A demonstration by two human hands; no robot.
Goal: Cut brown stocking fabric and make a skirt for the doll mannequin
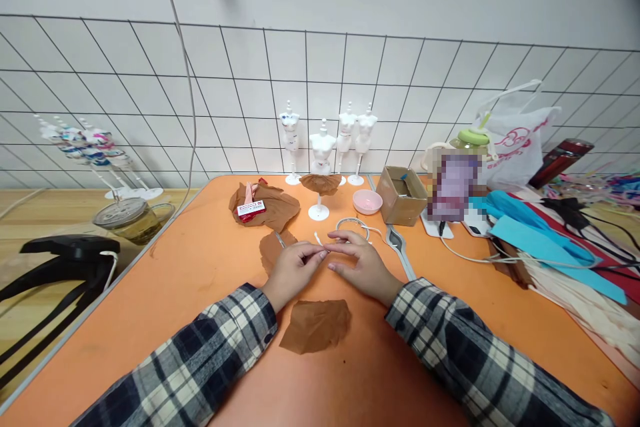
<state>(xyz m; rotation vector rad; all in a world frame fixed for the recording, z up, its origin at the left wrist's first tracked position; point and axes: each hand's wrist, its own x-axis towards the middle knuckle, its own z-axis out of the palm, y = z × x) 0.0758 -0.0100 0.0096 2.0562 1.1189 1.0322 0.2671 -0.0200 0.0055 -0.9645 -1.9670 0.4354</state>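
My left hand (295, 273) is closed in a pinch, and a short white cord (317, 239) sticks up just behind its fingertips. Facing it, my right hand (364, 265) has its fingers stretched out and its thumb apart, the fingertips meeting those of the left. Where the cord passes between the fingers is too small to make out clearly. Below the hands lies a crumpled brown cloth piece (320, 325). Beyond them a white mini dress form (323, 147) stands with a gathered brown skirt (321, 183) around it.
Several more white dress forms (347, 130) stand behind. Brown fabric with a red packet (250, 212) lies back left. A pink bowl (367, 201), cardboard box (401, 197), grey-handled scissors (400, 247) and phone on a stand (454, 187) are to the right, beside blue cloth strips (545, 253).
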